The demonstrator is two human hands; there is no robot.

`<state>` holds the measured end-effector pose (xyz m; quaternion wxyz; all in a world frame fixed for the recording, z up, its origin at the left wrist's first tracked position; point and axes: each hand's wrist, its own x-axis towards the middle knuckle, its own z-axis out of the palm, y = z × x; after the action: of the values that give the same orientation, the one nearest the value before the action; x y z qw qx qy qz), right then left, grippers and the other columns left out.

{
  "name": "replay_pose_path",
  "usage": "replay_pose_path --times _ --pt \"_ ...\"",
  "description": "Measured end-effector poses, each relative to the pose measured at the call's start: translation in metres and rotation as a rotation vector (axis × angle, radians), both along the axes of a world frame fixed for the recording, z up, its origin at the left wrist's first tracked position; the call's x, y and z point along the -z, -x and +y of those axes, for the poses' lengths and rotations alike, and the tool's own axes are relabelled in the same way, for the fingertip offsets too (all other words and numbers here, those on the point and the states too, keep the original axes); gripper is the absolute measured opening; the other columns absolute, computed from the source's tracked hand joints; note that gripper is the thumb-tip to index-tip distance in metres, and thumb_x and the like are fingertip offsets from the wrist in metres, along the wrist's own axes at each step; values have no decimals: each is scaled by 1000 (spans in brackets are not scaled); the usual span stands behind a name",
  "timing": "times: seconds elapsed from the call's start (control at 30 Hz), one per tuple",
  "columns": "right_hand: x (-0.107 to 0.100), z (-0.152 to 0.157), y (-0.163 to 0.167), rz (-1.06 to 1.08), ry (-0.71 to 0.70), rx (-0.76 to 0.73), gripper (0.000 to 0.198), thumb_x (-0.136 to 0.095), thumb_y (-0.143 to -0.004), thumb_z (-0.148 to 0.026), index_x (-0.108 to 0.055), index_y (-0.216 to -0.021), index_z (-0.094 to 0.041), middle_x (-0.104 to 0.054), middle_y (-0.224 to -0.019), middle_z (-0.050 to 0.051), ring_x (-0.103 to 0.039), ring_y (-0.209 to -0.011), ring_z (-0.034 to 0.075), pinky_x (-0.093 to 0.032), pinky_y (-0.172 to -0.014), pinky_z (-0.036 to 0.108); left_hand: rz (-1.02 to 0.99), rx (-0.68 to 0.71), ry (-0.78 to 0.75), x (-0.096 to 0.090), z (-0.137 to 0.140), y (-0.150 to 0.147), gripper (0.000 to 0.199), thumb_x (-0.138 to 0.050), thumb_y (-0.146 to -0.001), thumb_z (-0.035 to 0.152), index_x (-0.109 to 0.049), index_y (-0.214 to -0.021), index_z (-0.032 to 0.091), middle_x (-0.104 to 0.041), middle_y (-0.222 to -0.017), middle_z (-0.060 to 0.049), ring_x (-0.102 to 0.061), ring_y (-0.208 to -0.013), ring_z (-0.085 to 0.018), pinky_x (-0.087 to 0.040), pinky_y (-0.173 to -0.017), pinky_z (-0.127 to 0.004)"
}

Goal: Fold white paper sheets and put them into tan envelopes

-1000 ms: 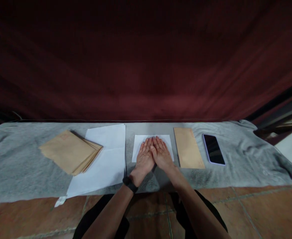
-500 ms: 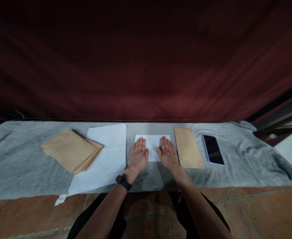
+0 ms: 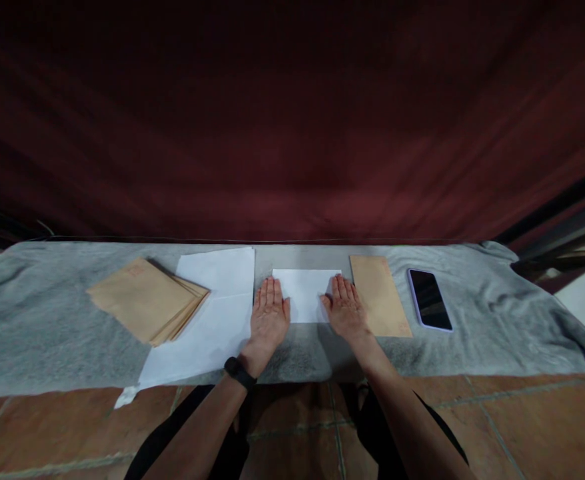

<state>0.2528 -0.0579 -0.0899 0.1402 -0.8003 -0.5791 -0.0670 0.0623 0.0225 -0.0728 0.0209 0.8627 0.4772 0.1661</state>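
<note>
A folded white sheet of paper (image 3: 306, 297) lies flat in front of me on the grey cloth. My left hand (image 3: 270, 313) is open, palm down, at the sheet's left edge, with its fingers close together and straight. At the right edge my right hand (image 3: 345, 309) lies flat and open too, partly over the paper's corner. Just beyond it a single brown envelope (image 3: 382, 300) rests on the cloth. To the left, larger white sheets (image 3: 222, 327) lie beneath a fanned stack of brown envelopes (image 3: 140, 297).
A phone (image 3: 430, 300) with a purple edge lies right of the single envelope. Grey cloth (image 3: 492, 320) covers the long surface, with a dark red curtain (image 3: 292, 133) behind it. A small white scrap (image 3: 126, 397) sits at the front edge. Tiled floor (image 3: 547, 420) shows below.
Both hands have slid outward, the left one to the left and the right one slightly to the right. More of the folded sheet shows between them.
</note>
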Motion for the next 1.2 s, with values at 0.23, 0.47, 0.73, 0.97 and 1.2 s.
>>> replay_pose_path --times 0.23,0.47,0.73,0.97,1.2 --pt "-16 21 -9 111 63 -15 54 -32 -104 -32 -42 -152 -6 -39 -160 16 -35 -148 30 -29 -120 46 74 477 114 -17 -38 -9 52 -39 -104 35 -40 -153 16 -33 -164 -10 -24 -154 -24 -26 -126 -46" --pt "-15 33 -12 130 103 5 51 -35 -103 -26 -45 -150 -11 -42 -159 13 -41 -144 28 -30 -118 44 147 538 102 -16 -40 -10 46 -41 -103 30 -48 -146 16 -43 -158 -10 -35 -150 -25 -30 -123 -47" --pt "-36 23 -4 142 118 238 55 -46 -98 -27 -44 -148 -3 -59 -138 25 -61 -121 33 -47 -101 43 206 506 95 -18 -36 -13 43 -46 -101 25 -53 -142 13 -52 -151 -14 -46 -143 -26 -38 -118 -43" --pt "-58 19 -13 509 145 399 39 -58 -88 -26 -63 -122 -8 -71 -108 19 -69 -102 30 -51 -84 35 170 446 76 -23 -41 -14 45 -54 -99 29 -54 -140 10 -53 -150 -16 -50 -139 -27 -39 -116 -43" --pt "-73 17 -32 1046 -11 213 22 -59 -81 -40 -64 -75 -19 -64 -65 -1 -61 -64 17 -42 -57 25 87 395 -8 -24 -48 -18 51 -51 -100 34 -49 -145 11 -53 -150 -17 -51 -137 -28 -42 -112 -43"
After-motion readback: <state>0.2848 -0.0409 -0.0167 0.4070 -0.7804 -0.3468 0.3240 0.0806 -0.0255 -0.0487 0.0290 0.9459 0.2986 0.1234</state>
